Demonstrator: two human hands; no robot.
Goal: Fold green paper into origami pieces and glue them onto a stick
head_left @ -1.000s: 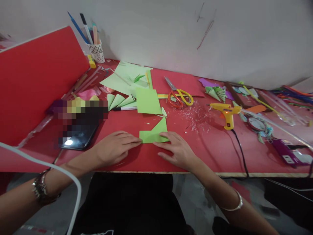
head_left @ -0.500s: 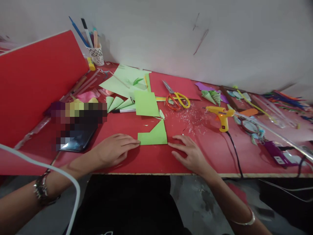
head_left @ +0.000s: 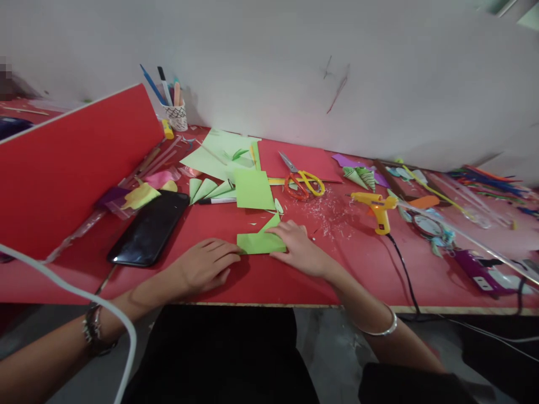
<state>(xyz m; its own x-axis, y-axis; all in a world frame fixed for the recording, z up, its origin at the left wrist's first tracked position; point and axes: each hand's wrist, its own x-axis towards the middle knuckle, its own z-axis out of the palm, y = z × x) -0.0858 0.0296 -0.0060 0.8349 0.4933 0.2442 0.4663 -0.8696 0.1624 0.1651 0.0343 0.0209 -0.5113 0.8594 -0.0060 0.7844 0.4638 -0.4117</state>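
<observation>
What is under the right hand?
The right hand has its fingers over part of the folded green paper; the paper's left end and pointed tip show. Whatever lies directly beneath the fingers and palm is covered.

We log table (head_left: 311, 286) red; folded paper (head_left: 259, 243) bright green, square sheet (head_left: 255, 189) likewise. Scissors (head_left: 301, 182): one handle loop red-orange, other yellow. Glue gun (head_left: 377, 207) yellow, orange trigger. Pen cup (head_left: 176, 116) white, black scale-like pattern. We note phone (head_left: 149, 230) black, power strip (head_left: 484, 275) purple and white, wall (head_left: 261, 67) grey-white.
</observation>
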